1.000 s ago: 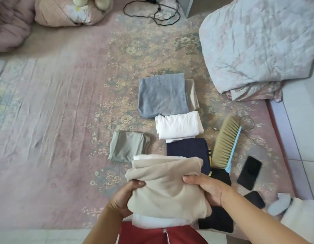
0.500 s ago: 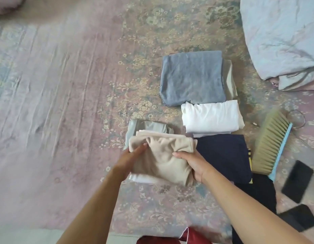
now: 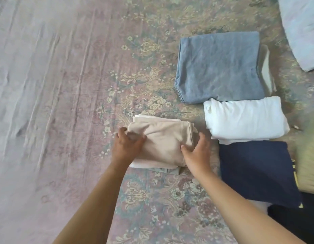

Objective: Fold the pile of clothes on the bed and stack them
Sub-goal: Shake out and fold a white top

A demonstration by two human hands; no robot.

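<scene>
- Carried down and away from the person since a second ago, the beige bundle [image 3: 163, 143] now lies on the bedspread [image 3: 55, 103], on top of the grey-green garment [image 3: 166, 170] that lay bare before; only a strip of that shows at the bundle's near edge. By the look of it, this stacking step is nearly done.
- Relative to the bundle: the blue fold [image 3: 218, 67] lies beyond and to its right, the white fold [image 3: 244, 118] just to the right, the navy fold [image 3: 256, 173] to the right and nearer the person. All three are in the same order as earlier.
- Of the brush [image 3: 309, 164], fully seen earlier, only a blurred part shows at the right edge; the phones are out of view.
- Left hand [image 3: 127, 147] holds the bundle's left end, thumb on top.
- Right hand [image 3: 196, 152] rests on the bundle's right end, fingers spread and fairly straight, pressing rather than gripping.
</scene>
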